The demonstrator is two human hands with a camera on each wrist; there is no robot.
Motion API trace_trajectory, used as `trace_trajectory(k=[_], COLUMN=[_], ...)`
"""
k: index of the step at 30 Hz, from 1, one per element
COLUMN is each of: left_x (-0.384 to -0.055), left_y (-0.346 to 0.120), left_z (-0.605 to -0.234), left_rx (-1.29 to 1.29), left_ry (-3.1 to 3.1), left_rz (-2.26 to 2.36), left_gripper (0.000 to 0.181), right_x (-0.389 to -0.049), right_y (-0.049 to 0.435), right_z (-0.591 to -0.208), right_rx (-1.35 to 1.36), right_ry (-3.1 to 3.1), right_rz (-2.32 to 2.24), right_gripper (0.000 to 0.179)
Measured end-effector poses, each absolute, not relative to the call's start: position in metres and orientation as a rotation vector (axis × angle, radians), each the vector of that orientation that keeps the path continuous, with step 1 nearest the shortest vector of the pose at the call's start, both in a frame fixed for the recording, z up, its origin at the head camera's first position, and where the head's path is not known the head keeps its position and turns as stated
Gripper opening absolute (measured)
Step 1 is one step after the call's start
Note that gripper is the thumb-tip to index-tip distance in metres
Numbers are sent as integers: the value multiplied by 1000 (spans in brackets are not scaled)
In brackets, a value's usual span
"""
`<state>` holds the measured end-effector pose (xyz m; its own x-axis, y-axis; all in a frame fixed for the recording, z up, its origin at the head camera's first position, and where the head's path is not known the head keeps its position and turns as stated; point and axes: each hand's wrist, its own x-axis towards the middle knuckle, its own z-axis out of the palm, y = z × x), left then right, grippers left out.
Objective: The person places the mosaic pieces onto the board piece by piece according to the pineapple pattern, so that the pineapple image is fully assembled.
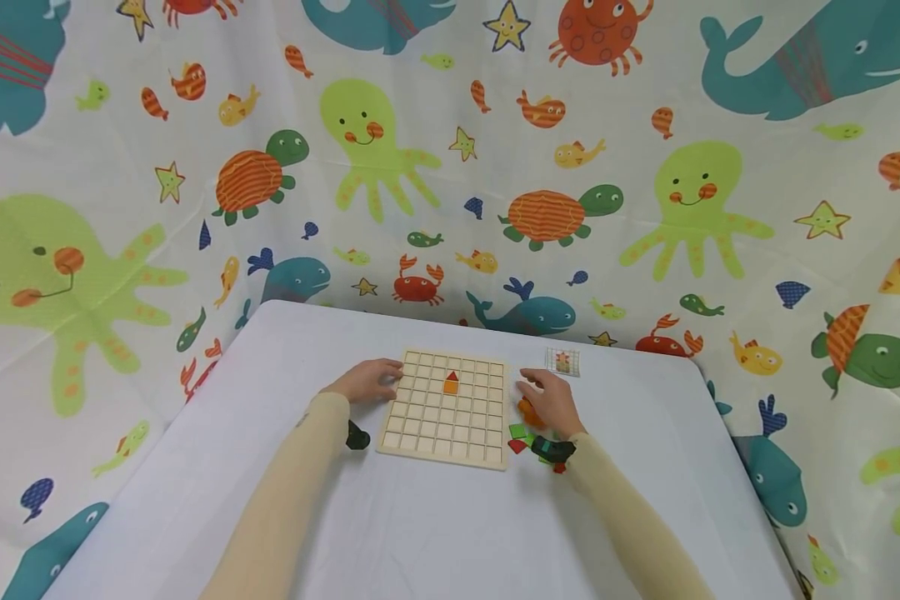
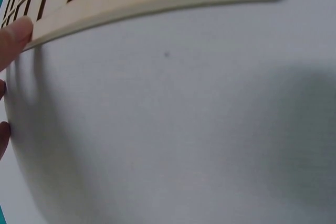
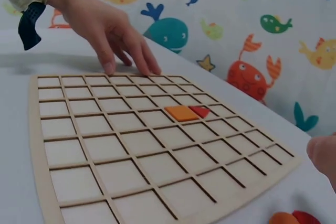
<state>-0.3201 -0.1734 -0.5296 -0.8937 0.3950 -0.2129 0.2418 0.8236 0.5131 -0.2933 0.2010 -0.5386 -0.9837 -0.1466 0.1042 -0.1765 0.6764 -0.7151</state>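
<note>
A wooden grid board (image 1: 442, 459) lies on the table between the hands. In two neighbouring cells sit an orange square (image 1: 451, 387) and a red triangle (image 1: 453, 376); the right wrist view shows the same orange square (image 3: 181, 113) beside the triangle (image 3: 200, 111). My left hand (image 1: 366, 382) rests its fingertips on the board's left edge, fingers relaxed. Right of the board, my right hand (image 1: 553, 402) hovers with loosely bent fingers, thumb and forefinger apart, nothing visible between them. Below it are orange pieces (image 1: 529, 414), green pieces (image 1: 518, 431) and a red piece (image 1: 517, 446), partly hidden by the hand and wrist.
A small printed card (image 1: 562, 361) with a grid picture lies beyond the right hand, near the table's far edge. The white table (image 1: 420, 533) is backed by a curtain (image 1: 450, 167) printed with sea animals. Both wrists wear dark bands.
</note>
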Motion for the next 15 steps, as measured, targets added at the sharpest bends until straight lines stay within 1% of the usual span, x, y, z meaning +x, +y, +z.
trace_trajectory(k=[4, 8, 15], left_x=[-320, -320, -321], left_y=[-171, -169, -172], left_z=[-532, -531, -529], left_rx=[488, 481, 505], left_ry=[2691, 2684, 2701], left_rz=[694, 701, 664], left_gripper=[46, 45, 46], right_x=[-284, -278, -272], right_y=[227, 251, 271], right_z=[-538, -538, -534], right_rx=[193, 136, 71], right_ry=[-2882, -2897, -2903], right_rz=[1197, 1184, 1157], right_gripper=[46, 47, 47])
